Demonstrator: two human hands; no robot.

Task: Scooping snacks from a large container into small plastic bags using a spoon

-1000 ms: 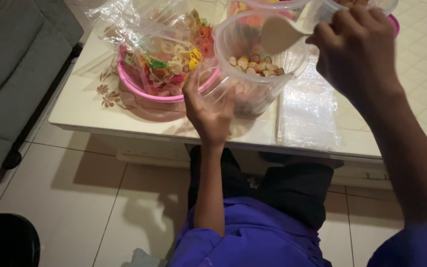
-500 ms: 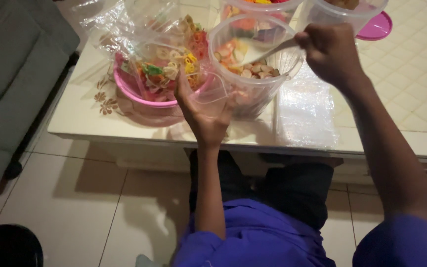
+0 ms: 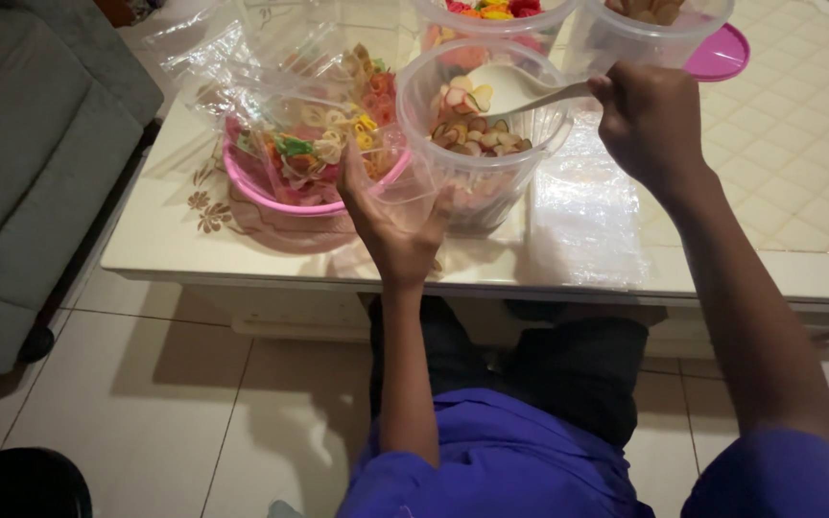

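From where I watch, the right hand (image 3: 650, 120) hides the handle end of the white scoop (image 3: 515, 91). At twelve o'clock, two clear tubs (image 3: 491, 14) are cut off by the top edge, and their contents are too partial to identify. The crumpled plastic bag (image 3: 271, 86) veils the pink bowl (image 3: 280, 197). The left hand (image 3: 390, 225) covers part of the clear tub's (image 3: 482, 182) near wall. I cannot tell what the small pieces inside are.

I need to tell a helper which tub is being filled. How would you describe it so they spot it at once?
On the pale table, beside the pink bowl of coloured snacks, stands a clear plastic tub near the front edge. The left hand steadies it; the right hand holds a white scoop over it. It alone has the scoop.
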